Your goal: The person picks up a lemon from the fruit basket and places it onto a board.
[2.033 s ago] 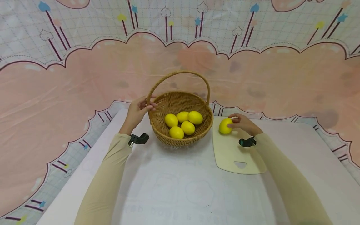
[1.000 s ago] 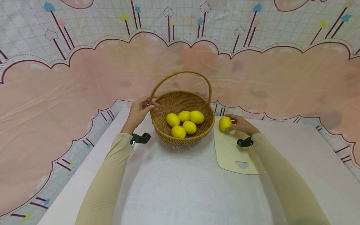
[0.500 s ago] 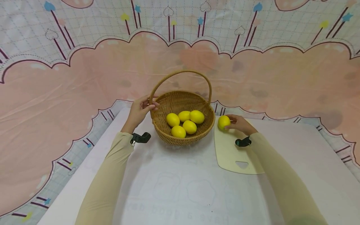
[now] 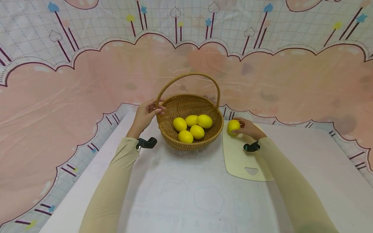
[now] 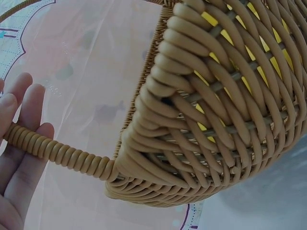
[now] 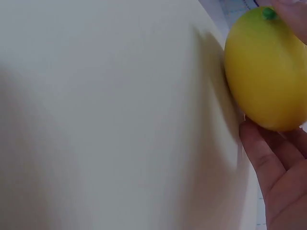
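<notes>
beige sleeves (image 4: 107,191): both reach in from the lower edge of the head view, over the white surface (image 4: 180,184)
wrist cameras (image 4: 147,143): black, one on each wrist
cutting board (image 4: 240,155): cream, flat on the surface, its cut-out slot at the nearer end, the right sleeve crossing over its side
right hand (image 4: 249,127): grip closed round one yellow lemon (image 4: 232,127), thumb on one side and fingers on the other
held lemon: over the far end of the cutting board, near the basket's right side (the right wrist view shows a green nub at one end); whether it touches the board I cannot tell
wicker basket (image 4: 186,104): on the surface, left of the board
lemons inside (image 4: 197,132): five, grouped low in the basket
left hand (image 4: 144,115): grip closed on the left foot of the arched handle (image 4: 189,74), the cane between thumb and fingers
backdrop (image 4: 175,58): printed cloth behind everything, peach scallops below candle-like sticks on a pale grid
</notes>
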The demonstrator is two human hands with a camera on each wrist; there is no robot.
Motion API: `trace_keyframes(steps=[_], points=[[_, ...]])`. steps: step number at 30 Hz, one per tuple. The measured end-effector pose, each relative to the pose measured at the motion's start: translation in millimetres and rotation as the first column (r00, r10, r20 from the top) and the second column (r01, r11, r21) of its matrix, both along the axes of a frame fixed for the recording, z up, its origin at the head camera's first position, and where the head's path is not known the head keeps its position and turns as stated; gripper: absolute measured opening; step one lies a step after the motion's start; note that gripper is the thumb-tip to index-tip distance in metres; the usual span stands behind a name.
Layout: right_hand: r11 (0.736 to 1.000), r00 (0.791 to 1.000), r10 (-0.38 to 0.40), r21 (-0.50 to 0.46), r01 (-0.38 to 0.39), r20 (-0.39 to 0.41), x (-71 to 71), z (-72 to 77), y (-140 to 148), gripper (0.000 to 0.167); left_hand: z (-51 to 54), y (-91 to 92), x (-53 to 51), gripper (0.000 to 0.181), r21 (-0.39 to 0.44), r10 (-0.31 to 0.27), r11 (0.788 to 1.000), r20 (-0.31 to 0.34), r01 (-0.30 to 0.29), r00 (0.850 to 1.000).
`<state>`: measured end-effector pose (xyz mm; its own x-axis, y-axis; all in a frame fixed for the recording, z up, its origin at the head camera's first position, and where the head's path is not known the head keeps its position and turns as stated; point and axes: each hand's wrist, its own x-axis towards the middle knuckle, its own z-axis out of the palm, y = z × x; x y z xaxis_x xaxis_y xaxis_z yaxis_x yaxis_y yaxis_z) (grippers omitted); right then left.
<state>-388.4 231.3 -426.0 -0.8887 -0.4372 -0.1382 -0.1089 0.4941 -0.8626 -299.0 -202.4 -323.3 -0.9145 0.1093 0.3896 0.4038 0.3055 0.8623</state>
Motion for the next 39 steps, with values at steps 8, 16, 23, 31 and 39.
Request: trace_keyframes(steps=[8, 16, 23, 31, 39], points=[[0.999, 0.999, 0.017, 0.028, -0.016, -0.037, 2.3, 1.0, 1, 0.083, -0.5, 0.9, 0.6, 0.036, 0.000, -0.002, 1.000, -0.001, 0.002, 1.000], [0.998, 0.999, 0.010, 0.057, -0.007, -0.052, 7.1, 4.3, 5, 0.085, -0.1, 0.9, 0.4, 0.036, 0.003, -0.003, 1.000, 0.004, 0.002, 1.000], [0.996, 0.997, 0.022, 0.084, -0.015, -0.075, 8.2, 4.8, 13, 0.085, 0.8, 0.7, 1.3, 0.036, -0.005, 0.002, 1.000, 0.000, -0.002, 1.000], [0.998, 0.997, 0.030, 0.060, -0.026, -0.066, 11.7, 8.0, 19, 0.085, 0.7, 1.3, 2.1, 0.037, 0.006, 0.010, 1.000, -0.009, -0.010, 1.000], [0.998, 0.997, 0.041, 0.048, -0.038, -0.058, 13.0, 11.2, 25, 0.078, 0.5, 0.6, 2.4, 0.038, 0.000, -0.006, 1.000, -0.014, 0.006, 1.000]])
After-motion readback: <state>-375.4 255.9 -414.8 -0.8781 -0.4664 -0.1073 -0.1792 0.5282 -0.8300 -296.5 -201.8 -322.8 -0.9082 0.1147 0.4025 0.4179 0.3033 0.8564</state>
